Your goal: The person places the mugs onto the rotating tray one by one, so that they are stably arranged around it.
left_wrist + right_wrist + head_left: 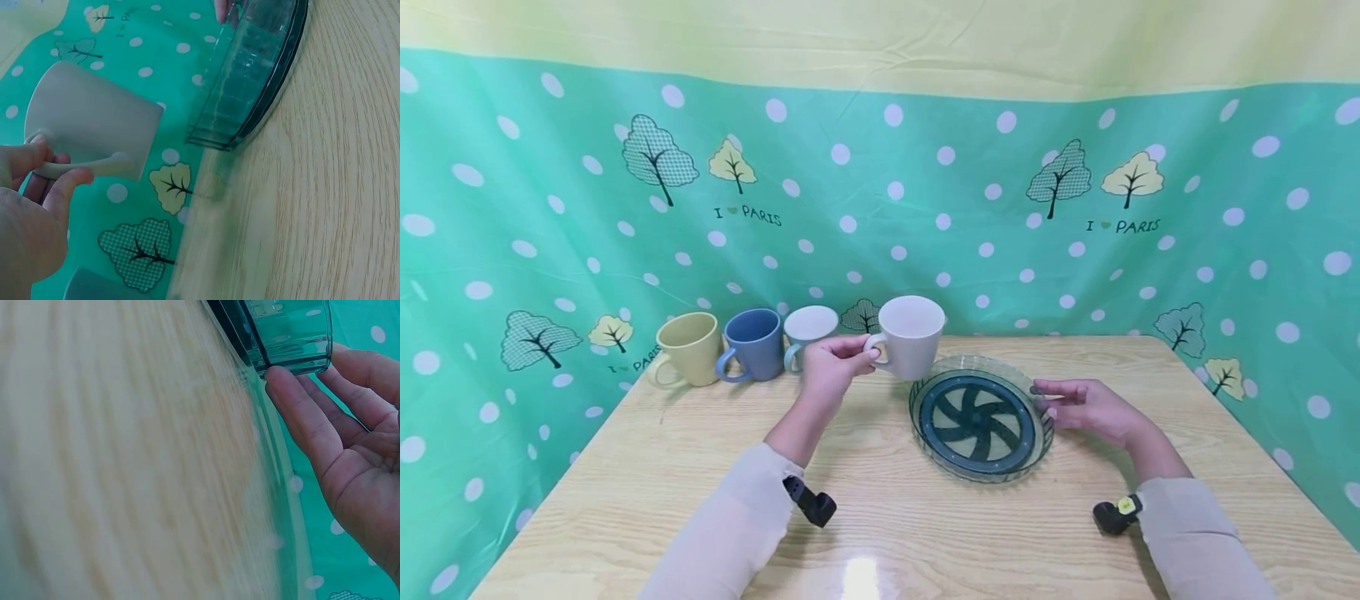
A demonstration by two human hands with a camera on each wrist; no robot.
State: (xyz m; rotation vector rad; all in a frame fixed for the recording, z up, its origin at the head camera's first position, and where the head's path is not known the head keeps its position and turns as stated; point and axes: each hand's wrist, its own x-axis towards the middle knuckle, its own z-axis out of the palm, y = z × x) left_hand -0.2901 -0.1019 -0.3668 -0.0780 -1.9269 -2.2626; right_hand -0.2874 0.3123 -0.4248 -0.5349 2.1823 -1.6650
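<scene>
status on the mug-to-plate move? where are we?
Done: the white mug is lifted off the table, apart from the three mugs by the backdrop. In hand: the left hand grips its handle, holding it above the far rim of the glass plate; the right hand touches the plate's edge with straight fingers. Left: the mug isn't on the plate yet.

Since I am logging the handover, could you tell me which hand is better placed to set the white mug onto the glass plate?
Probably the left hand: it grips the white mug by its handle, above the far rim of the glass plate, while the right hand steadies that plate's edge.
</scene>
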